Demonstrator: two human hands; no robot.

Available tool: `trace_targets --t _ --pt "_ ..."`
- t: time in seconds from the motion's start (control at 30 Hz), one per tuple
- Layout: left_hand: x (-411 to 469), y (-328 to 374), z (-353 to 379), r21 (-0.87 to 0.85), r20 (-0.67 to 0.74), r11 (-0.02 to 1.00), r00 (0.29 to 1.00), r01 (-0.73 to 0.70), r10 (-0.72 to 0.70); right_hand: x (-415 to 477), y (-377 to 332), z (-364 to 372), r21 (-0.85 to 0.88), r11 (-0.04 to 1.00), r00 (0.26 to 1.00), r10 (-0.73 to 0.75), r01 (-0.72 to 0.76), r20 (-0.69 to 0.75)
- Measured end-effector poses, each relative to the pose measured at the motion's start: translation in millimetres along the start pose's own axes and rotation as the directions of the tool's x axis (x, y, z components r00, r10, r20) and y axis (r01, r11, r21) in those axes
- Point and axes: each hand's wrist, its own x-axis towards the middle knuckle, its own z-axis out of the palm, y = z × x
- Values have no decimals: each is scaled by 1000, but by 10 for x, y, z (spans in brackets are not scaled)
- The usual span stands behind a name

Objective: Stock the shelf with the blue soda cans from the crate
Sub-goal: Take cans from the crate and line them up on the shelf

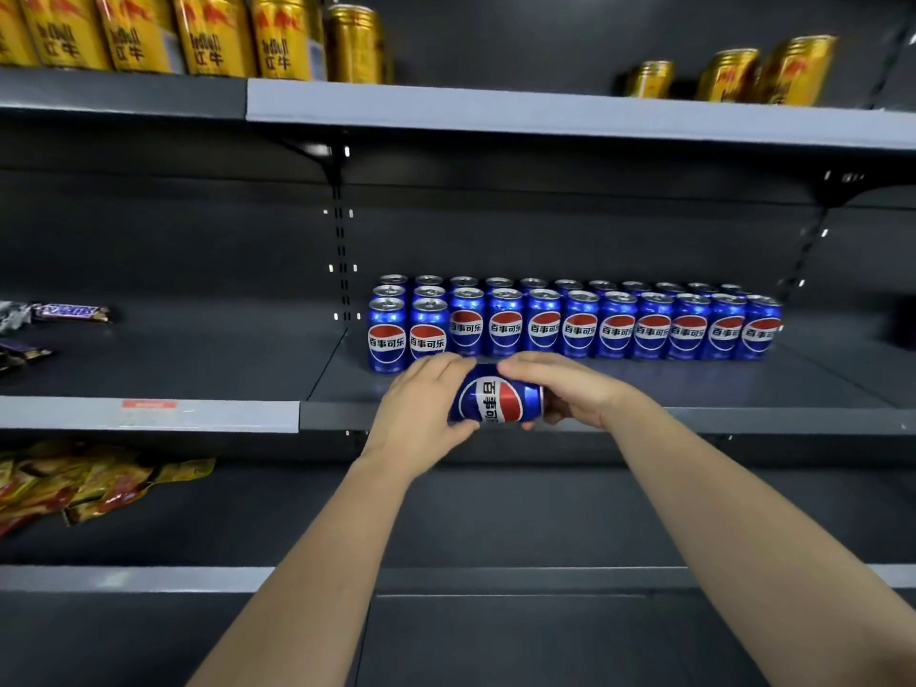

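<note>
A blue soda can (498, 401) lies sideways in the air in front of the middle shelf (694, 384). My left hand (421, 414) grips its left end with fingers over the top and thumb below. My right hand (565, 389) grips its right end. Behind them, several blue soda cans (580, 329) stand upright in rows on the shelf, two of them (406, 339) further forward at the left end. The crate is out of view.
Gold energy-drink cans (208, 37) line the top shelf, with more at the right (773, 71). Chocolate bars (69, 312) lie on the left part of the middle shelf. Yellow and red snack packets (84, 483) lie on the shelf below.
</note>
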Motion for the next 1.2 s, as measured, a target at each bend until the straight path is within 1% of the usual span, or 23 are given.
trace_targets --t 0.07,0.13,0.17,0.27,0.37,0.43,0.5,0.53,0.6,0.7,0.77,0.87,1.0,1.2 --pt "6 14 57 -118 -79 986 989 118 -128 -11 46 -74 104 994 1000 -28 29 -10" --pt "28 53 109 -215 -157 951 953 224 -260 7 91 -119 240 967 997 -81 81 -12" --pt "51 82 141 -257 -179 928 931 269 -319 31 109 -118 282 953 994 -107 109 -24" --pt "121 197 218 -361 -199 860 871 361 -450 122 104 2 318 931 983 -165 181 -77" --pt "176 282 318 -423 -184 797 820 432 -542 194 109 146 324 921 970 -163 216 -183" --pt "190 326 363 -441 -167 770 800 462 -576 238 131 213 313 921 962 -169 231 -213" --pt "197 322 386 -442 -137 766 809 467 -572 296 167 242 300 922 954 -177 247 -242" --pt "194 300 388 -438 -114 775 827 456 -551 336 197 242 295 922 949 -177 253 -261" --pt "185 211 387 -372 -62 827 877 423 -476 404 245 233 281 921 936 -183 271 -302" --pt "188 34 350 -89 -4 926 930 367 -369 516 294 191 235 928 906 -186 289 -380" --pt "187 -87 315 77 43 939 940 335 -339 584 313 145 229 930 893 -174 287 -415" --pt "159 -274 306 240 137 930 938 280 -318 703 351 67 231 939 892 -136 255 -430" --pt "130 -429 334 316 211 912 918 261 -336 877 422 30 212 951 886 -107 223 -451" --pt "159 -515 413 297 222 921 919 253 -325 988 501 52 32 990 890 -110 138 -443"
